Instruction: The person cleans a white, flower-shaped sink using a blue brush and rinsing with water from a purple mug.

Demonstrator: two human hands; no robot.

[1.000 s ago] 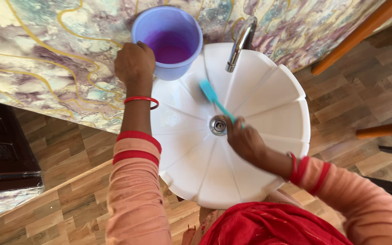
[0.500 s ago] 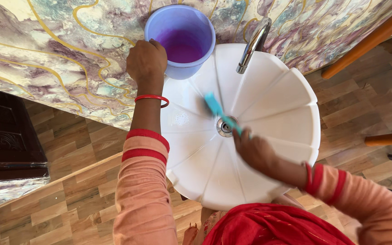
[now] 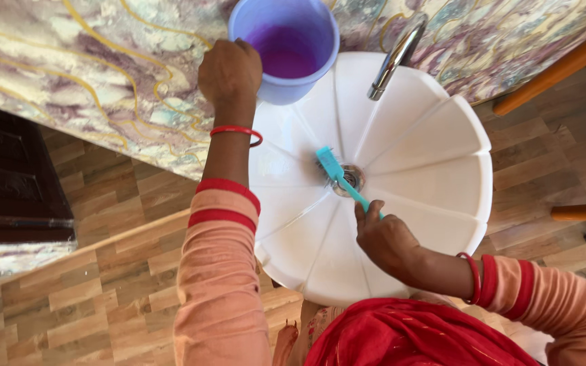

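- The left hand (image 3: 230, 71) rests on the lilac bucket (image 3: 285, 47), apparently gripping its rim.
- The right hand (image 3: 384, 238) clasps a teal brush (image 3: 339, 173), its bristles beside the drain (image 3: 352, 178) of the white basin (image 3: 428, 135).

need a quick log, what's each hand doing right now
Left hand: closed on the purple bucket rim.
Right hand: closed, holding the teal brush.

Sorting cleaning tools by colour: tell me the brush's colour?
Teal, handle and head alike; the brush shows best in the head view.

The white fluted basin (image 3: 435, 149) lies open on its right half; the chrome tap (image 3: 393, 61) and purple plastic bucket (image 3: 286, 47) crowd its far rim.
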